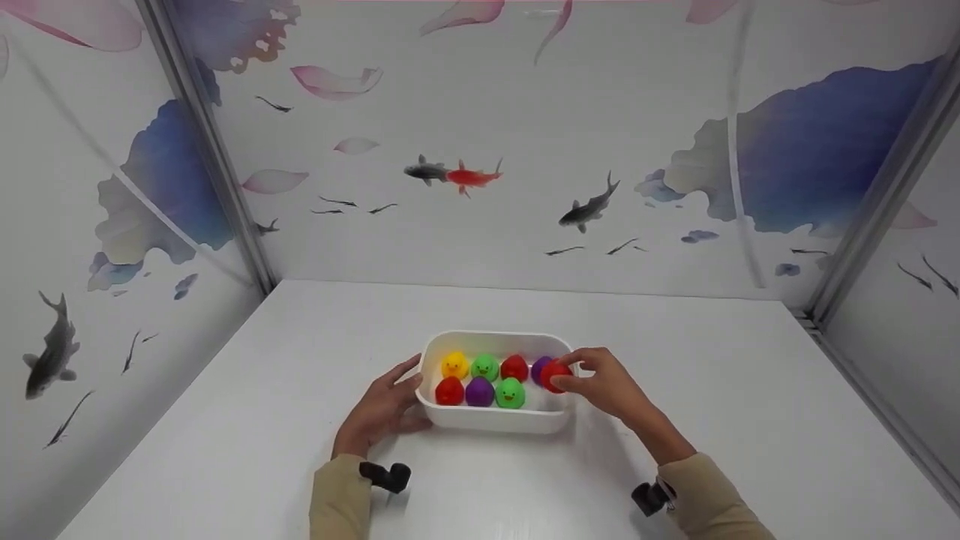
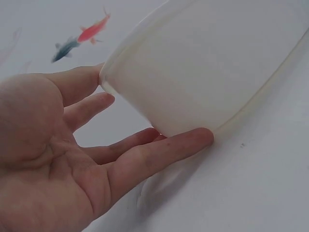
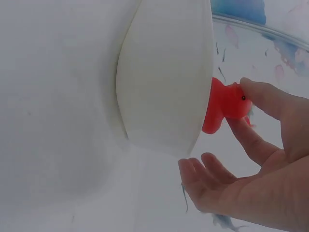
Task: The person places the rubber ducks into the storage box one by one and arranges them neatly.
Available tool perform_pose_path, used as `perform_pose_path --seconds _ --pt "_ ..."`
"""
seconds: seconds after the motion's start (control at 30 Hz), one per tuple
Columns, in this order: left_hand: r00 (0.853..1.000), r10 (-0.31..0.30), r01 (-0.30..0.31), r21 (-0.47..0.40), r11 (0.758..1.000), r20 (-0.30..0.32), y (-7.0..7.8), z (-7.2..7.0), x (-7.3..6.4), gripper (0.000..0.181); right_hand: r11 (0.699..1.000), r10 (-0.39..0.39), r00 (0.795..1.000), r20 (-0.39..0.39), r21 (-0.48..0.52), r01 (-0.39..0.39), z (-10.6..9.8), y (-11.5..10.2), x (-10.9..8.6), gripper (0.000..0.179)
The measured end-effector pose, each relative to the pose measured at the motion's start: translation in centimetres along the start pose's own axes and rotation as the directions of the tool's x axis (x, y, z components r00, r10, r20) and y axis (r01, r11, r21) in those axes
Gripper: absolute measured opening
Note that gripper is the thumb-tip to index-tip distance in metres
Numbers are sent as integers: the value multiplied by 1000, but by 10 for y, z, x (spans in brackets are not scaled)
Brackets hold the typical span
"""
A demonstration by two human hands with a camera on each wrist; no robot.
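A white plastic box (image 1: 495,421) stands on the table with several small toy ducks in two rows. Its back row holds a yellow duck (image 1: 454,365), a green duck (image 1: 484,367), a red one and a purple one partly hidden. In front sit a red duck, a purple duck (image 1: 480,391) and a green duck (image 1: 510,393). My left hand (image 1: 381,412) grips the box's left end, fingers at the rim, thumb low on the wall. Between thumb and index finger, my right hand (image 1: 600,381) pinches a red toy duck (image 3: 231,101) by its head, over the right end.
White table (image 1: 247,420) surface surrounds the box on every side. Printed panels with fish and petals (image 1: 495,240) wall in the back and both sides, joined by metal corner posts (image 1: 217,150). A black wrist camera (image 1: 386,476) sits on each sleeve.
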State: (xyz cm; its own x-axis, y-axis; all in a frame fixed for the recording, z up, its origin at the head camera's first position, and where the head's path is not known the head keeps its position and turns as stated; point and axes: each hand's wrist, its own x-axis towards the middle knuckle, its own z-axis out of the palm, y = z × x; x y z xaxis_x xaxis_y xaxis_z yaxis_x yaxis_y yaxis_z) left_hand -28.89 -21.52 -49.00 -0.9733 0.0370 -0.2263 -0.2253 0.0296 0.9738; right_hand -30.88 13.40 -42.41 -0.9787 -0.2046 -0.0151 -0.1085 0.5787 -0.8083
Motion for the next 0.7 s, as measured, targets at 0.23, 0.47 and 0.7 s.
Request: perform_pose_path --seconds 0.23,0.47,0.7 --pt "1000 -13 14 13 1000 -17 0 2 0 65 997 74 997 20 12 -74 6 3 2 37" --pt "1000 -15 16 39 999 -27 1 2 -1 66 990 136 989 50 27 -138 16 6 7 35" --pt "1000 -10 11 39 999 -23 1 1 0 63 982 186 980 67 27 -189 23 7 13 33"
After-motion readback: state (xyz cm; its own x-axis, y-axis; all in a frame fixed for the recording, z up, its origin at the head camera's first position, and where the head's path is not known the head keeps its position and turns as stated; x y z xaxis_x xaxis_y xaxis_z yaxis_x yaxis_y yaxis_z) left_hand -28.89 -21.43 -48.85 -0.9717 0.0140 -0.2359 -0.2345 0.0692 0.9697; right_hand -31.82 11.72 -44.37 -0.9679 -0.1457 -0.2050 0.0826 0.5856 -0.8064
